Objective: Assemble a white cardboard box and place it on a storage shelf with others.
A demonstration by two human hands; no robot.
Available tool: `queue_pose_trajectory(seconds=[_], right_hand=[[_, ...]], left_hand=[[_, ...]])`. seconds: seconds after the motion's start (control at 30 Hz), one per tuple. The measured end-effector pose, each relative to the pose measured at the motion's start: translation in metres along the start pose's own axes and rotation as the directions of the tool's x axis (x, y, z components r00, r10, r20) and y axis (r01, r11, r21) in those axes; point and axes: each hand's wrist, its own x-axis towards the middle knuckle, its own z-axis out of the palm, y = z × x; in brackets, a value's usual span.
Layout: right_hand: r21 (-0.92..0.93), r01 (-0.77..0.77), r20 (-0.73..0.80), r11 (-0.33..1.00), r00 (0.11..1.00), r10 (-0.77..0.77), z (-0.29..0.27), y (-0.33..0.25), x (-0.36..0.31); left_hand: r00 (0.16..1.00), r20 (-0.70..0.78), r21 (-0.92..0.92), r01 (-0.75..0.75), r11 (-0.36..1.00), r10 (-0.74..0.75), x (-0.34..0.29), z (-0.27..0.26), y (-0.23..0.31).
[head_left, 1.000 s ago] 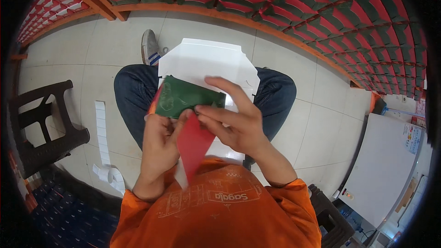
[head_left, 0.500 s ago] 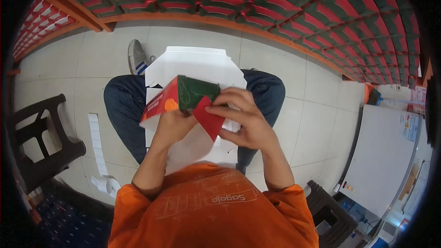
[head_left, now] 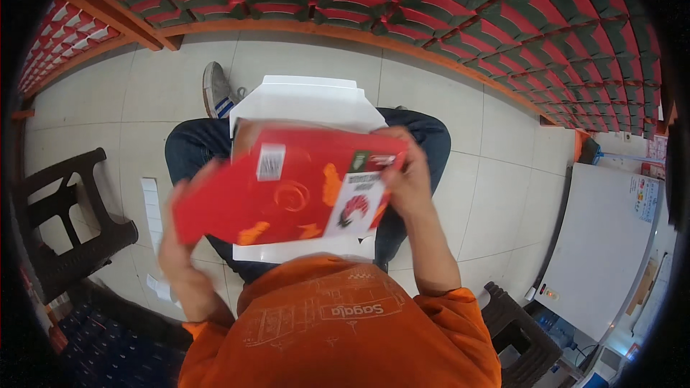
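Note:
A red printed carton with orange patches, a white barcode label and a white picture panel is held flat across my lap. At its left end my left hand grips it, blurred by motion, with most of its fingers hidden. Around the right end my right hand is closed, the thumb on the printed face and other fingers over the edge. Beneath the carton a white cut-cornered board lies over my legs, partly covered.
Racks of stacked red and green cartons rise beyond my feet. A dark plastic stool stands at the left, another at the lower right. White labels lie on the tiled floor. A white cabinet is at the right.
The carton has gone from standing folded, green end up, to lying with its red printed face up. My left hand has moved out left to its end; my right hand moved slightly right.

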Motion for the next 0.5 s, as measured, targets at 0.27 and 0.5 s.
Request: queue_pose_trajectory(seconds=[0.27,0.5], right_hand=[[-0.712,0.465,0.197,0.526,0.851,-0.486,0.043,0.026,-0.007],[-0.737,0.618,0.401,0.275,0.726,-0.559,0.054,0.015,-0.007]], left_hand=[[0.842,0.538,0.078,-0.104,0.992,0.046,0.020,0.109,-0.016],[0.922,0.330,0.079,-0.243,0.967,0.205,0.006,0.122,0.008]])
